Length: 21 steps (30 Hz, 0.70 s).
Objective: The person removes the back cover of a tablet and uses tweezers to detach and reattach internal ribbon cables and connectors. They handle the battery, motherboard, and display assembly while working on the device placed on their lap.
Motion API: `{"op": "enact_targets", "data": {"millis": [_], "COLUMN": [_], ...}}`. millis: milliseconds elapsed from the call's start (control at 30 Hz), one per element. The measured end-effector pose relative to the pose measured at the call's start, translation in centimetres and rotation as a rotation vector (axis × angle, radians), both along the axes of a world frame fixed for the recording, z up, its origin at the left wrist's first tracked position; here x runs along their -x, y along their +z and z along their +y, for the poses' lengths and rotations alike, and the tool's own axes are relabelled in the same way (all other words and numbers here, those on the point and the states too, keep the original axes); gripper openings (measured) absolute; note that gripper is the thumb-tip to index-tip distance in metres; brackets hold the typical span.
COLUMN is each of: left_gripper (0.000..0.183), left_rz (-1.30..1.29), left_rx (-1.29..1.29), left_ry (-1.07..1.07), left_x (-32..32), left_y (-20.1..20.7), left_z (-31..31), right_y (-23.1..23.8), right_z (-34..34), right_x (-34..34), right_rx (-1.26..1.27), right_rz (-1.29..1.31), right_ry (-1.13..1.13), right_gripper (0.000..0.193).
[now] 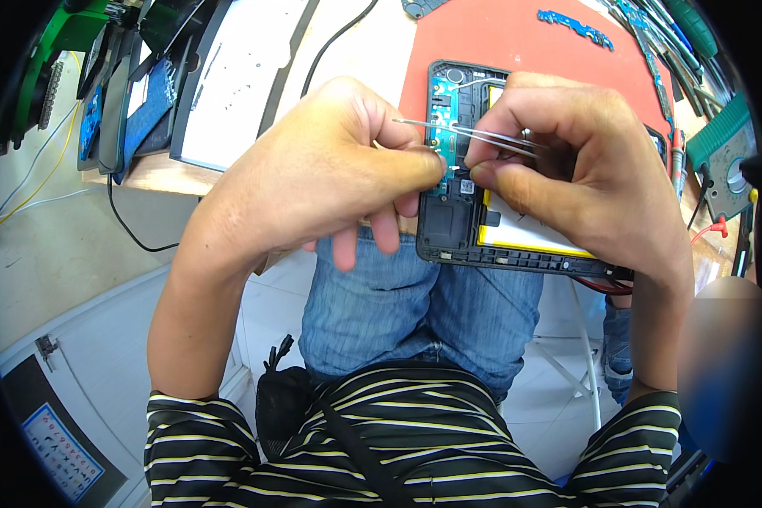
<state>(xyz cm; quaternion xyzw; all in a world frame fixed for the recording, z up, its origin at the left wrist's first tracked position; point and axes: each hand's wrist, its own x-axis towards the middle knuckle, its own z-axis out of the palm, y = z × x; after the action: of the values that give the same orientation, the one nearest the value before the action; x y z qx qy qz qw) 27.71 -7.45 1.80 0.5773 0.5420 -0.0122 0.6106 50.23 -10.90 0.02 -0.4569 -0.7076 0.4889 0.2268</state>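
An opened tablet (pixel 449 222) with a black frame lies before me, its near part jutting past the table edge over my lap. A blue-green circuit board (pixel 443 108) runs along its left side, and a white battery with yellow edges (pixel 516 229) fills the middle. My left hand (pixel 330 165) grips the tablet's left edge, thumb on the board and other fingers curled lower down. My right hand (pixel 567 152) is closed around metal tweezers (pixel 474 132), held over the tablet; their prongs stretch left across the board. Its thumb and forefinger meet beside the board, hiding what lies between them.
A red mat (pixel 474 38) covers the table, with a blue circuit strip (pixel 576 30) at the back. Tablet parts (pixel 135 110) and a white panel (pixel 245 68) stand left. Tools and a green-cased meter (pixel 724 161) crowd the right. A black cable (pixel 334 38) crosses behind.
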Motion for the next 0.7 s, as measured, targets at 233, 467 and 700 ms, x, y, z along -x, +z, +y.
{"op": "enact_targets", "data": {"millis": [233, 467, 700], "left_gripper": [0.033, 0.033, 0.032], "left_rz": [0.029, 0.039, 0.022], "left_rx": [-0.008, -0.018, -0.025], "left_ry": [-0.011, -0.022, -0.032], "left_x": [-0.11, -0.08, -0.07], "left_y": [0.04, 0.08, 0.07], "left_z": [-0.01, 0.04, 0.05], "right_y": [-0.45, -0.51, -0.54], "right_z": [-0.14, -0.14, -0.23], "right_x": [-0.16, -0.13, -0.02], "right_rx": [-0.094, -0.102, -0.100], "right_rz": [-0.008, 0.001, -0.003], "right_ry": [0.034, 0.031, 0.019], "right_gripper": [0.012, 0.011, 0.011]}}
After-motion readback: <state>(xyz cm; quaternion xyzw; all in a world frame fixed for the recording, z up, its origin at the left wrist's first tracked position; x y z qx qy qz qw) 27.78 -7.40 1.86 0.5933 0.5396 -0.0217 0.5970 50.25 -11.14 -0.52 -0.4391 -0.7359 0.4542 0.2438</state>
